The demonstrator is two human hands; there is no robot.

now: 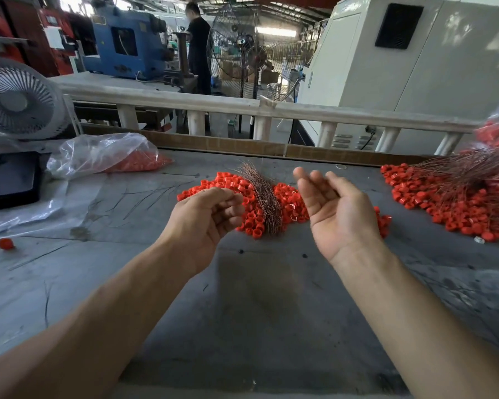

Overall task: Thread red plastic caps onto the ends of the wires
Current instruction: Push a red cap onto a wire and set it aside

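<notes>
Grey worktable [260,298]: taken as the landmark; all positions given relative to it.

Beyond the table's far edge: pale railing [242,106], white machine cabinet [401,67], blue machine [127,44], a standing pedestal fan [236,44] with a person [198,44] just beside it.

At the table's far left corner: white desk fan [18,99]. Clear plastic bag [98,152] lies on the table's far left, holding red caps.

Table's right side: large heap of finished caps with wires [458,197], wire ends spraying out over the heap, reaching toward the right edge.

Table centre, toward the far edge: pile of loose red caps [285,203]. Bundle of copper wires [264,197] lies across this pile, touching it, ends fanned toward the far edge.

Left hand [205,217]: raised above table centre, in front of the cap pile's left part; fingers curled in toward the thumb. Whether anything sits between the fingertips cannot be told.

Right hand [332,214]: raised above table centre, in front of the cap pile's right part; palm turned up and inward, fingers spread and relaxed, holding nothing.

Table's near left: one stray red cap [5,243], well apart from the pile.
</notes>
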